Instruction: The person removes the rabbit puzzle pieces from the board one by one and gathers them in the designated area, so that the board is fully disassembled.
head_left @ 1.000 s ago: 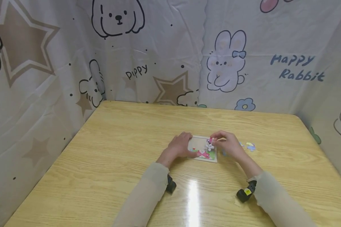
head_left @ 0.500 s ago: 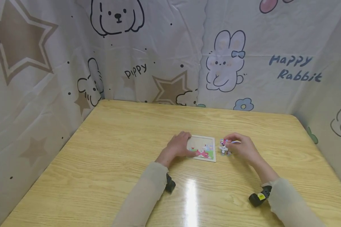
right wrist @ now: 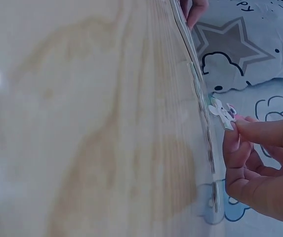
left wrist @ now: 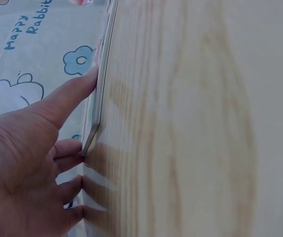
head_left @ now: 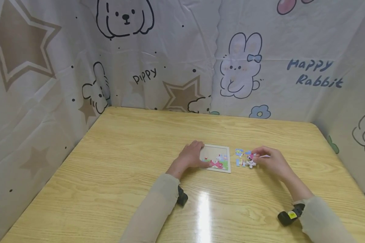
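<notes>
White-and-pink cardboard puzzle piece [head_left: 251, 162] sits pinched at the tips of the right hand [head_left: 269, 162], low over the wooden table [head_left: 124, 175] among loose pieces [head_left: 239, 157]. The square puzzle tray [head_left: 216, 158] lies beyond the fingertips, toward the left hand [head_left: 191, 157], whose relaxed straight fingers rest against the tray's near edge.

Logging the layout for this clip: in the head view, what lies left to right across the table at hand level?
Left hand → puzzle board → loose puzzle pieces → right hand, pinching a puzzle piece.

Beige long sleeves [head_left: 152, 212], blk wrist cams [head_left: 287, 217], bare hands.
</notes>
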